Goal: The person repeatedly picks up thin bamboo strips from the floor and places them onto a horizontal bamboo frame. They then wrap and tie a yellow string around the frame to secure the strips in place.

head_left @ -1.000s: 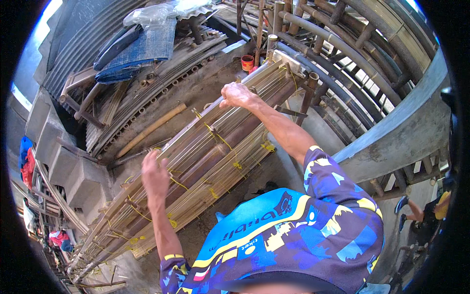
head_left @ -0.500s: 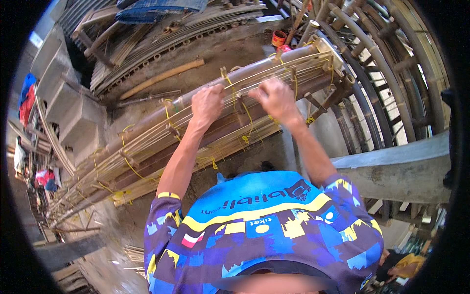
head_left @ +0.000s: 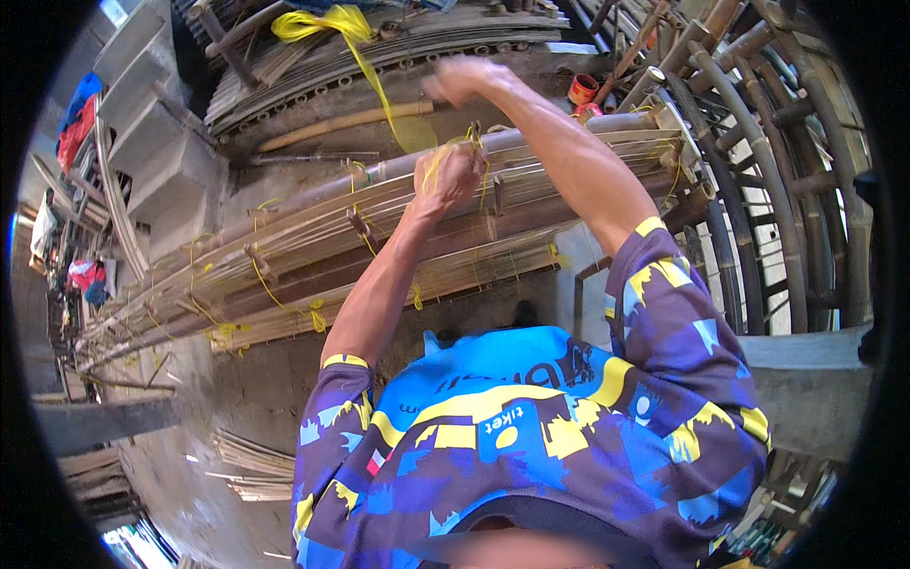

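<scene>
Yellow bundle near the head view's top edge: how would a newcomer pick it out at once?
Start at the long bamboo frame and find the left hand at its far side. From beside that hand, a yellow strand leads up and left to the yellow bundle. Its big loose loops differ from the smaller yellow knots on the frame.
</scene>
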